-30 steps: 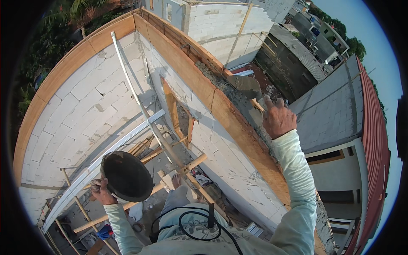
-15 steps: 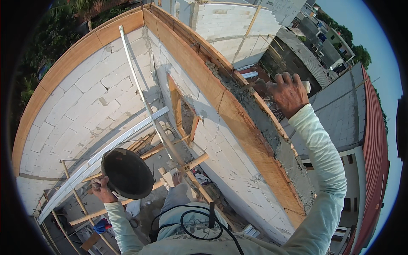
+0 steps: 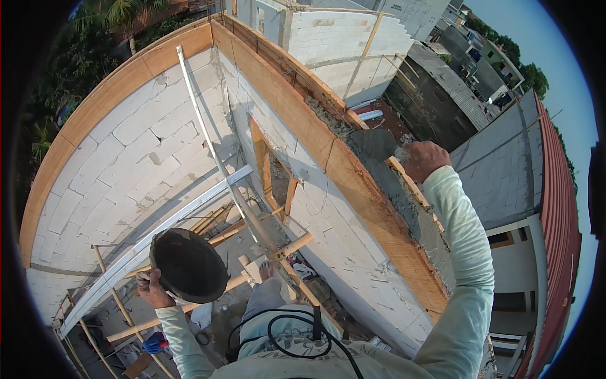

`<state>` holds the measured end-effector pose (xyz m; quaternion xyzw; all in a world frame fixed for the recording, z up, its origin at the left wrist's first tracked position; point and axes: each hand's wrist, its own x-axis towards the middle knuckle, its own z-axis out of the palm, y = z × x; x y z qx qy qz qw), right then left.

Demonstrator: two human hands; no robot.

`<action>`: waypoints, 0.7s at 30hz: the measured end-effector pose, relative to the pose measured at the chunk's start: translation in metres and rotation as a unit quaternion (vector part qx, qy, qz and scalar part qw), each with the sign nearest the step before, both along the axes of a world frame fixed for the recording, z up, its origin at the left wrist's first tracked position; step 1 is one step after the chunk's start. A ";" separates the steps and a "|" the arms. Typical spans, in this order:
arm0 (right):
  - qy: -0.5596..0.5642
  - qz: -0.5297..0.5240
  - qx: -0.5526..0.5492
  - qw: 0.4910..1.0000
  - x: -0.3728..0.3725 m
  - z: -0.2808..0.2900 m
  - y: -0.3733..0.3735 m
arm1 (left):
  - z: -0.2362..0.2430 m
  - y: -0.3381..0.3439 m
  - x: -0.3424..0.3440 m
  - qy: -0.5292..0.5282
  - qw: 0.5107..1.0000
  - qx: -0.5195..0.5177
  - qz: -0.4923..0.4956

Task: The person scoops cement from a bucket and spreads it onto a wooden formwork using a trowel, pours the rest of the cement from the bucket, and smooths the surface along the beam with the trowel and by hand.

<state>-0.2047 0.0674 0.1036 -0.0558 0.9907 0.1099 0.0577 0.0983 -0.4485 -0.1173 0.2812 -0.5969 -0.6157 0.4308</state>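
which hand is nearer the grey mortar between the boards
Right: the right hand is beside the grey mortar; the left hand, holding the bucket, is far left of it.

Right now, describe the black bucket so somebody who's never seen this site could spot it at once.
Find the white block wall that fills the left side of the view. Near its lower edge in the picture, the left hand holds the black bucket by its left side. Its round, dark, wide-open mouth sets it apart from the straight wooden beams nearby.
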 end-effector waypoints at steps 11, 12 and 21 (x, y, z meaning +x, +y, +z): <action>-0.047 0.066 -0.164 0.983 -0.052 -0.039 0.038 | -0.011 -0.006 0.001 -0.033 0.999 -0.024 0.006; -0.048 0.065 -0.165 0.983 -0.050 -0.035 0.037 | -0.010 -0.005 0.000 -0.036 0.999 -0.016 0.008; -0.088 0.093 -0.105 0.986 -0.022 -0.017 0.058 | -0.016 -0.009 0.008 0.000 1.000 -0.010 0.019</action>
